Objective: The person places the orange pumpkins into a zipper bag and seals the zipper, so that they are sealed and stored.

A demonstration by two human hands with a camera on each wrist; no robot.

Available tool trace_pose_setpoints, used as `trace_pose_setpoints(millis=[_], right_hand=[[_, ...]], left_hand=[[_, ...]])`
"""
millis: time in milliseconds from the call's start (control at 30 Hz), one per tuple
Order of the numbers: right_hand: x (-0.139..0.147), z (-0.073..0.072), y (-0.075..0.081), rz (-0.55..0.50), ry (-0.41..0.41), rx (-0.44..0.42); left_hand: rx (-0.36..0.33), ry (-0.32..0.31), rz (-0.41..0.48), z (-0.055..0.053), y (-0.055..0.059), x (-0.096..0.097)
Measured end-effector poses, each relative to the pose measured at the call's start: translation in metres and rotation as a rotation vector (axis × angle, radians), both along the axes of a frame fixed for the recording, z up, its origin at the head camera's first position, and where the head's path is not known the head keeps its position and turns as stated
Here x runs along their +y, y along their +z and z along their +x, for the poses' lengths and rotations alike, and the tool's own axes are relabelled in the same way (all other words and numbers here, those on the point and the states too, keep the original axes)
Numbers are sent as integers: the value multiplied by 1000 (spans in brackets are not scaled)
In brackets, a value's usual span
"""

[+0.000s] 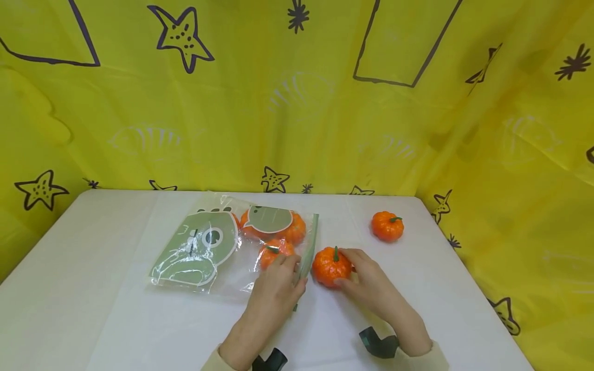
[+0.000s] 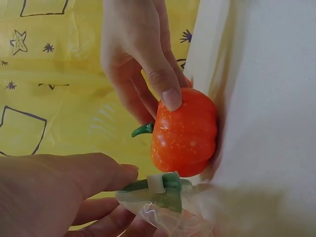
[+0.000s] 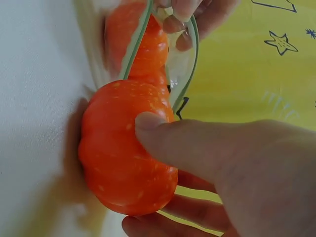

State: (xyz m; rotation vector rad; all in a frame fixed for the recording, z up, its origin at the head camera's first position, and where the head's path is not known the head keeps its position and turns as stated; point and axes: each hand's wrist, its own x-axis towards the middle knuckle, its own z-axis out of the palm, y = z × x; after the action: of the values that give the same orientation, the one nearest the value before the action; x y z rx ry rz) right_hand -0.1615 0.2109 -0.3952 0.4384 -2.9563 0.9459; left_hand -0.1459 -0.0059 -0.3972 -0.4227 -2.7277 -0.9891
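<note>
A small orange toy pumpkin (image 1: 330, 269) with a green stem sits on the white table just right of a clear zip bag (image 1: 234, 281). My right hand (image 1: 371, 284) grips that pumpkin, thumb on one side and fingers round the other, as the right wrist view shows. By the green-edged mouth, my left hand (image 1: 275, 289) holds the bag between thumb and fingers. In the right wrist view the bag's mouth (image 3: 190, 64) gapes toward the gripped pumpkin. Several pumpkins lie inside the bag, one (image 1: 275, 251) near its mouth; a printed green cartoon partly covers others.
Another orange pumpkin (image 1: 387, 226) stands at the table's back right. The white table (image 1: 125, 247) ends at a yellow curtain (image 1: 232, 113) with black starfish drawings, behind and to the right. Dark wrist straps (image 1: 378, 344) sit near the sleeves.
</note>
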Motion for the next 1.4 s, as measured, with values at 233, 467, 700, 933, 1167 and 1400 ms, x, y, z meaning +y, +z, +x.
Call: trace_pose_setpoints(millis=[233, 467, 700, 933, 1167, 1400], right_hand=[[-4, 0, -5, 12, -9, 4], [-6, -1, -5, -3, 3, 45], [-11, 0, -6, -67, 81, 89], [-18, 1, -5, -154, 99, 58], [-24, 2, -10, -155, 111, -34], [-22, 2, -14, -154, 174, -8]], left_hand=[[-15, -4, -18, 0, 0, 1], [-32, -13, 2, -1, 3, -1], [-5, -15, 22, -2, 3, -3], [52, -8, 28, -2, 3, -3], [42, -15, 52, -2, 3, -3], [-48, -52, 140, -6, 2, -6]])
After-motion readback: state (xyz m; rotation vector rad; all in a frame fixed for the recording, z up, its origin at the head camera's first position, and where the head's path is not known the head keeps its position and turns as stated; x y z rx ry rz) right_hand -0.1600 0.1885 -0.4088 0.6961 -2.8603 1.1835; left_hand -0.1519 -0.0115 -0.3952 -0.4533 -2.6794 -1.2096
